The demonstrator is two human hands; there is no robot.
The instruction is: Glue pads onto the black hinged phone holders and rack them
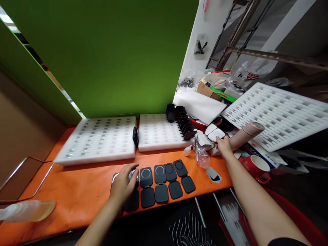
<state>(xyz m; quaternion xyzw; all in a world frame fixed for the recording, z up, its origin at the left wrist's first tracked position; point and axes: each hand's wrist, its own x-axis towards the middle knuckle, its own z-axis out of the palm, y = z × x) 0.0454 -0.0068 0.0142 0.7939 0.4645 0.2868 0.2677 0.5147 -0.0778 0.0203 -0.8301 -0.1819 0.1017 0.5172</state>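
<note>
On the orange table lies a row of several black folding pads, laid flat and hinged in the middle; some have a ring on the upper panel. At the row's left end my left hand rests over the pads, fingers spread and partly hiding them. A silvery textured patch shows between its thumb and index finger. To the right, my right hand is closed at the edge of a white rounded piece, amid clutter beside a pinkish bottle. Its lower fingers are hidden.
White slotted boards stand behind the pads; the right one holds upright black plates. A small dropper bottle, plastic bag, grey flat pieces and red mug are at right. A clear bottle lies left.
</note>
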